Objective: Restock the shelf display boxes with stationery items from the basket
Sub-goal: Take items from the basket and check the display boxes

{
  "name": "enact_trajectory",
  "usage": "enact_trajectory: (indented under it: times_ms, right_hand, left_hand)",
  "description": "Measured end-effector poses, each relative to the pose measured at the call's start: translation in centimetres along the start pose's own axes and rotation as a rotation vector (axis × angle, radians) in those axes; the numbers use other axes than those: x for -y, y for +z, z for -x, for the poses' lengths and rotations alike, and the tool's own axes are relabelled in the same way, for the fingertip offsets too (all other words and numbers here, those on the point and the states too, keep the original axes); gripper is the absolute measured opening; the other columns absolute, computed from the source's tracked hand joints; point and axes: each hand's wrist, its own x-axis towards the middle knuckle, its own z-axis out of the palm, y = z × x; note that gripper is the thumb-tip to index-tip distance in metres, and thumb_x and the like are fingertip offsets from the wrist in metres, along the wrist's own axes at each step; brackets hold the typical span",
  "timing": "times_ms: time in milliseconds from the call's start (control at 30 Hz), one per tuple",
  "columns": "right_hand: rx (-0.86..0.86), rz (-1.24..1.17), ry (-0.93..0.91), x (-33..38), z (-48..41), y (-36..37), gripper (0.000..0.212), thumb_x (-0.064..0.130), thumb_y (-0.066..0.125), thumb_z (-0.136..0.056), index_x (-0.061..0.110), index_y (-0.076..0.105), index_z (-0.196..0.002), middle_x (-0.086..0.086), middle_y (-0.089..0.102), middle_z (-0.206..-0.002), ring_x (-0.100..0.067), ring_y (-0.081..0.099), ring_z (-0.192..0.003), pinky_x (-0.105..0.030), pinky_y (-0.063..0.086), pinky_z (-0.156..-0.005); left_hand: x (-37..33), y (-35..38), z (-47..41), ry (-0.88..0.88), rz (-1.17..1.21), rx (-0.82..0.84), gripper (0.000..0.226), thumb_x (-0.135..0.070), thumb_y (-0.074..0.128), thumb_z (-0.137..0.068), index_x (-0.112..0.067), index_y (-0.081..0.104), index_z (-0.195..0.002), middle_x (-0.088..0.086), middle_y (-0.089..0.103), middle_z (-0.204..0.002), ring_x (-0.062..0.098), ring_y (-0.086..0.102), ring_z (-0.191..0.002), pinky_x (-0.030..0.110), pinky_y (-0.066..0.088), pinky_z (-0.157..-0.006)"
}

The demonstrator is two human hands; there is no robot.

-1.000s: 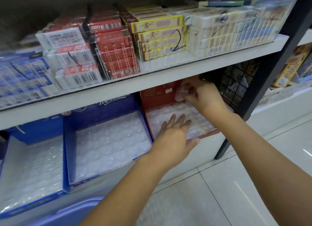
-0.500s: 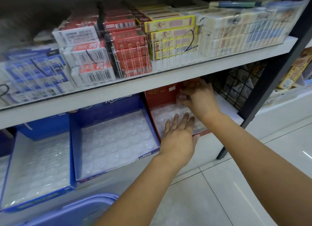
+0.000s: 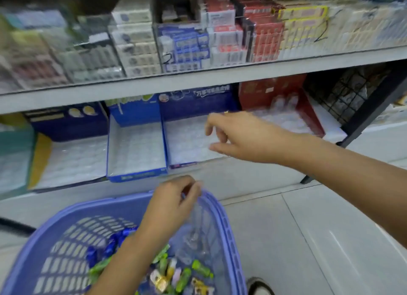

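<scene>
the left hand (image 3: 176,197) hangs over the far rim of the basket (image 3: 229,235), fingers pinched on a clear, blurred plastic piece (image 3: 196,226) that dangles down inside; what it is cannot be told. the right hand (image 3: 240,136) reaches out at shelf height, fingers loosely spread and curled, holding nothing, in front of the dark blue display box (image 3: 198,105). the red display box (image 3: 275,92) stands just to the right of it, with a few small clear bottles at its back. the blue display box (image 3: 134,173) to the left shows only a dimpled clear tray. the basket is lilac slotted plastic, holding small green, blue and gold wrapped stationery items (image 3: 187,275). bare tiled floor (image 3: 319,228) lies open to the right.
</scene>
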Motion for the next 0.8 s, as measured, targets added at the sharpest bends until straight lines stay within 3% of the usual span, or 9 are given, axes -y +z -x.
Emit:
enact_trajectory:
  times_ms: [67,133,200,267,367,533,633,800]
  right_hand:
    - [0.142,0.012,-0.056,3.9,-0.1,2.2,0.036,0.036,0.057,-0.089,0.021,0.046,-0.12,-0.001,0.057,-0.096,-0.016,0.047,-0.081,-0.03,0.033,-0.07]
    - [0.258,0.012,-0.11,7.1,0.1,5.3,0.038,0.034,0.057,-0.089,0.017,0.049,-0.122,-0.006,0.058,-0.109,-0.023,0.055,-0.096,-0.031,0.038,-0.08]
    - [0.429,0.021,-0.118,9.4,0.0,9.3,0.038,0.031,0.057,-0.088,0.012,0.053,-0.121,-0.012,0.058,-0.116,-0.028,0.054,-0.107,-0.033,0.041,-0.087]
    - [0.595,0.019,-0.05,10.6,-0.3,13.5,0.037,0.029,0.055,-0.089,0.007,0.055,-0.118,-0.018,0.058,-0.117,-0.032,0.053,-0.109,-0.035,0.042,-0.086]
    - [0.718,0.011,0.133,10.5,-0.4,20.0,0.033,0.021,0.053,-0.09,0.003,0.058,-0.117,-0.022,0.059,-0.119,-0.034,0.056,-0.111,-0.036,0.046,-0.088]
    - [0.723,-0.118,0.499,8.5,0.9,28.0,0.039,0.02,0.044,-0.098,0.001,0.046,-0.132,-0.023,0.049,-0.134,-0.033,0.051,-0.12,-0.035,0.041,-0.097]
    - [0.684,-0.146,0.643,7.9,1.9,31.0,0.037,0.023,0.043,-0.098,0.005,0.042,-0.13,-0.021,0.047,-0.131,-0.033,0.05,-0.117,-0.035,0.041,-0.093]
    - [0.612,-0.02,0.664,7.4,2.2,33.1,0.039,0.023,0.046,-0.094,0.013,0.039,-0.131,-0.017,0.047,-0.127,-0.036,0.053,-0.111,-0.04,0.045,-0.087]
  left_hand:
    - [4.6,-0.1,3.2,-0.184,-0.014,0.042,0.031,-0.031,0.054,-0.093,-0.017,0.059,-0.066,-0.001,0.061,-0.06,0.01,0.057,-0.058,0.027,0.039,-0.06]
    - [8.8,1.2,6.0,-0.323,-0.04,0.166,0.024,-0.022,0.056,-0.093,-0.022,0.06,-0.07,-0.001,0.061,-0.065,0.017,0.059,-0.067,0.028,0.04,-0.064]
    - [12.2,3.5,8.1,-0.411,-0.029,0.313,0.015,-0.015,0.055,-0.093,-0.022,0.068,-0.094,0.0,0.07,-0.091,0.016,0.064,-0.088,0.023,0.044,-0.077]
    - [14.4,5.9,9.2,-0.458,0.001,0.414,0.029,-0.011,0.052,-0.093,-0.012,0.062,-0.12,0.004,0.065,-0.12,0.016,0.06,-0.11,0.019,0.042,-0.09]
    - [15.9,8.6,9.4,-0.445,-0.004,0.466,0.034,-0.007,0.048,-0.091,-0.008,0.061,-0.123,0.012,0.063,-0.123,0.023,0.059,-0.112,0.025,0.044,-0.093]
    - [17.1,10.9,9.1,-0.398,-0.051,0.566,0.031,-0.013,0.051,-0.09,-0.008,0.061,-0.119,0.015,0.063,-0.117,0.029,0.058,-0.107,0.035,0.046,-0.092]
    - [17.8,11.7,9.1,-0.339,-0.105,0.593,0.037,-0.022,0.055,-0.089,-0.011,0.056,-0.125,0.013,0.059,-0.12,0.029,0.054,-0.11,0.038,0.045,-0.093]
    - [18.7,13.2,9.1,-0.315,-0.314,0.623,0.04,-0.039,0.055,-0.092,-0.017,0.05,-0.126,0.01,0.049,-0.124,0.028,0.046,-0.114,0.04,0.04,-0.097]
